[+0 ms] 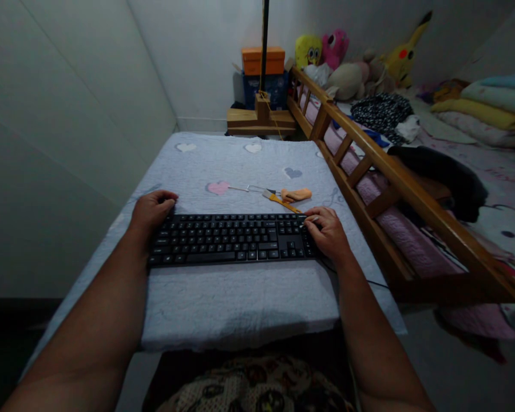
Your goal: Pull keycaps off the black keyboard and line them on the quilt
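Observation:
A black keyboard [223, 239] lies flat across the cloth-covered table, its keys facing up. My left hand [151, 213] is closed around its left end, with the fingertips by the upper corner. At the right end, over the number keys, my right hand [327, 232] pinches a thin pale stick [312, 218] that looks like a cotton swab. Just behind the keyboard is a small brush [278, 200] with a yellow handle and pale bristles. Beside it lie a folded tan cloth-like piece [298, 195] and a bent thin metal wire tool [257, 187].
A patterned blue-grey cloth [223, 157] covers the table. Along the right runs a wooden bed rail [369, 151], with plush toys and bedding beyond. Boxes [264, 63] and a wooden stand with a dark pole [261, 117] are behind the table. The keyboard cable [375, 282] trails right.

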### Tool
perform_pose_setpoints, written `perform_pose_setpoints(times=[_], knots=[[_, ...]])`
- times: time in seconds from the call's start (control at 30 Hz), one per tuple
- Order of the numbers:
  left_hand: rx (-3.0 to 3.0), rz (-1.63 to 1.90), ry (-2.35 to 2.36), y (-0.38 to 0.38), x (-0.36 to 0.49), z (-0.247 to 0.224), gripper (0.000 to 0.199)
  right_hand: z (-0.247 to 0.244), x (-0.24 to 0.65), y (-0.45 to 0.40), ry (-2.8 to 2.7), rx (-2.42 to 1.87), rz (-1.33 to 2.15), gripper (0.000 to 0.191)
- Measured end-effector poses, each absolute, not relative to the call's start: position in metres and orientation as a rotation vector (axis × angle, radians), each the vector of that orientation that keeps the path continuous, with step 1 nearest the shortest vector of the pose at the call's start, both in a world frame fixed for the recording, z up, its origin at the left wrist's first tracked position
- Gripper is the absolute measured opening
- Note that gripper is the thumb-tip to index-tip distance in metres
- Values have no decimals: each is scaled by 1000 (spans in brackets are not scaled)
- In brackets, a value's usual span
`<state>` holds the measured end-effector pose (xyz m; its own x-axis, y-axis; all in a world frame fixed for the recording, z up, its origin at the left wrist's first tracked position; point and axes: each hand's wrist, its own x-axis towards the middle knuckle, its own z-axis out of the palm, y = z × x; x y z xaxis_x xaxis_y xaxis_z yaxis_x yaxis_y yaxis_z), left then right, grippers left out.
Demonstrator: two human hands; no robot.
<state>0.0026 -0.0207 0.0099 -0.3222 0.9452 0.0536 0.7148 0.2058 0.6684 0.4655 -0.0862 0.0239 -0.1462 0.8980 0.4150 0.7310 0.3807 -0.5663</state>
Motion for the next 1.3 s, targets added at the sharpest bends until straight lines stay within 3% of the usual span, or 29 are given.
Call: perform_pose_setpoints(times=[1.3], knots=[[1546, 849, 2134, -22, 7, 15, 46, 22, 472, -84, -1874, -1435, 183, 17]])
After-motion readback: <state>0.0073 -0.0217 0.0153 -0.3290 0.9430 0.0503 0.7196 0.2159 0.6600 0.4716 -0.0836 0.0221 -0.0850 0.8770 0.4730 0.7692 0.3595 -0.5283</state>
